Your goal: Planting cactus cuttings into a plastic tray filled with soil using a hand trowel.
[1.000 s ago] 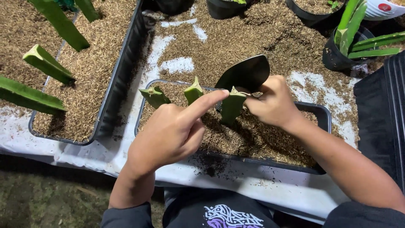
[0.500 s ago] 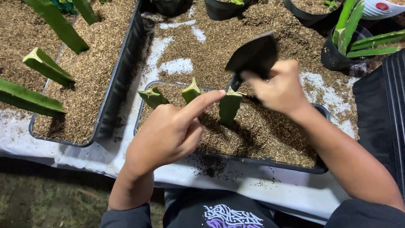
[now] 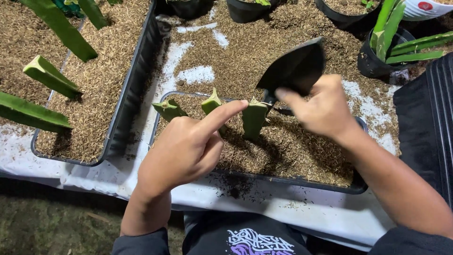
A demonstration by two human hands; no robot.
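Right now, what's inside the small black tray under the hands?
The small black tray holds brown husk-like fill and three upright green cuttings. The left hand and right hand cover part of the fill; how the cuttings sit below the surface is hidden.

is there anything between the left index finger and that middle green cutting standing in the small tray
Nothing visible. The left hand points its index fingertip right up to the top of the green cutting, with no object in the gap. The trowel, held by the right hand, sits behind and above the cutting, not between them.
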